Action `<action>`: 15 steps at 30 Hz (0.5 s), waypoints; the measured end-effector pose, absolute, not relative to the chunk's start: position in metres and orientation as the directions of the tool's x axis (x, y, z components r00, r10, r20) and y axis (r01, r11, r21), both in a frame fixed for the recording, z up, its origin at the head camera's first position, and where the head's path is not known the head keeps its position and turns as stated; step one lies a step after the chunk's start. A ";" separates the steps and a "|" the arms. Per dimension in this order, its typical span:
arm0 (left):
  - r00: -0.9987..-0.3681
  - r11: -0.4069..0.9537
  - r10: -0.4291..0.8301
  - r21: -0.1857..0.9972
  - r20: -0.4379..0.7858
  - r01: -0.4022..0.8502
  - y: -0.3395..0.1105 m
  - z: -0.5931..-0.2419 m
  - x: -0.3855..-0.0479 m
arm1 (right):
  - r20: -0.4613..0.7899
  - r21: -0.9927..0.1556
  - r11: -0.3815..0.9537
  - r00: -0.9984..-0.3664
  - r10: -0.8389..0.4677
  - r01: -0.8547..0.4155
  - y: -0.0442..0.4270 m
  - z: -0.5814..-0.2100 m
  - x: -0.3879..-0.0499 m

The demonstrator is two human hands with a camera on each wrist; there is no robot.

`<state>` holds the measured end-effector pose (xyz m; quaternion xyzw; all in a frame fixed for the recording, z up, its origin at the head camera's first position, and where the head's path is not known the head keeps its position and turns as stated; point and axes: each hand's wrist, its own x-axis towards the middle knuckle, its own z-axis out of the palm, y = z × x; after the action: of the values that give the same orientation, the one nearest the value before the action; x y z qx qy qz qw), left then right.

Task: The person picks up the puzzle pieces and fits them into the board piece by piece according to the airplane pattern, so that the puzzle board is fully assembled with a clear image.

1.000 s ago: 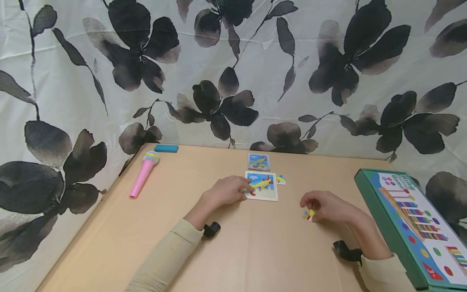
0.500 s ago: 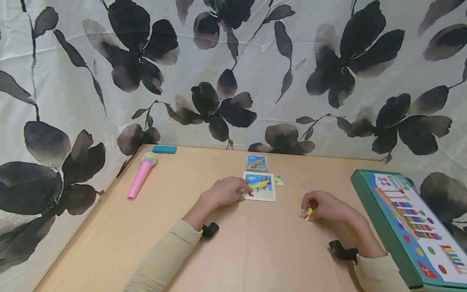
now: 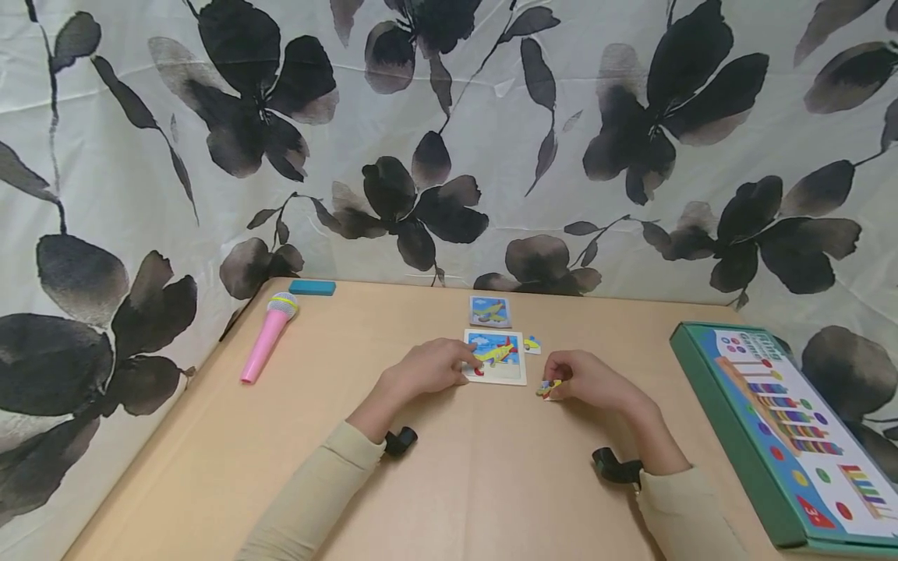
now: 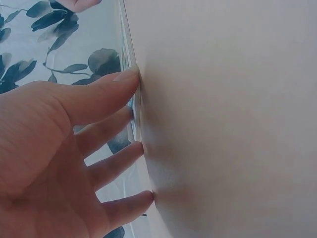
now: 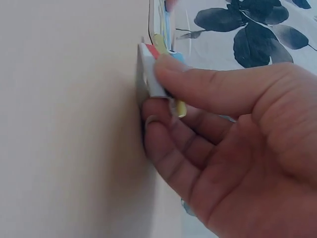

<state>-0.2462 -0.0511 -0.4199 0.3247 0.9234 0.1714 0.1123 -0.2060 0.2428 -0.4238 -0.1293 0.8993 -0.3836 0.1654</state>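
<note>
A white-bordered jigsaw puzzle point(image 3: 505, 377) with a yellow airplane on a blue sky lies on the table. My left hand point(image 3: 426, 366) rests at its left side, fingertips on the picture; in the left wrist view the fingers reach out fairly straight and the thumb point(image 4: 106, 94) touches the edge. Just right of the puzzle, my right hand point(image 3: 596, 382) pinches a small puzzle piece point(image 3: 547, 388), yellow, red and white, close above the table. The right wrist view shows the piece point(image 5: 156, 79) tilted between thumb and fingers; whether it is more than one I cannot tell.
A loose piece point(image 3: 532, 344) lies by the puzzle's right edge. Behind it sits a small airplane picture point(image 3: 490, 312). A pink microphone point(image 3: 266, 343) and a blue block point(image 3: 312, 287) are at the left back, a large green box point(image 3: 786, 436) at the right. A floral cloth point(image 3: 519, 171) hangs behind.
My right hand has moved left with the puzzle piece, from nearer the box to close by the puzzle. The left hand stays on the puzzle.
</note>
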 end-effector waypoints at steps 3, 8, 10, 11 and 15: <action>-0.763 0.730 0.638 0.391 -0.097 0.561 -0.051 -0.420 -0.246 | -0.191 -0.761 0.643 -0.918 -0.348 -0.086 0.237 -0.426 -0.210; -0.760 0.724 0.644 0.388 -0.086 0.570 -0.050 -0.420 -0.247 | -0.142 -0.812 0.579 -0.938 -0.316 -0.072 0.221 -0.429 -0.216; -0.757 0.720 0.648 0.391 -0.082 0.574 -0.051 -0.420 -0.246 | -0.114 -0.818 0.569 -0.945 -0.305 -0.085 0.213 -0.430 -0.219; -0.756 0.717 0.649 0.397 -0.081 0.573 -0.051 -0.419 -0.246 | -0.108 -0.820 0.566 -0.950 -0.292 -0.081 0.209 -0.432 -0.220; -0.756 0.716 0.649 0.408 -0.086 0.567 -0.050 -0.419 -0.246 | -0.099 -0.837 0.544 -0.964 -0.249 -0.055 0.195 -0.437 -0.225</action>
<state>-0.2457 -0.0504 -0.4187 0.3307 0.9194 0.1813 0.1122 -0.2251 0.1945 -0.4368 -0.0869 0.8725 -0.4695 0.1033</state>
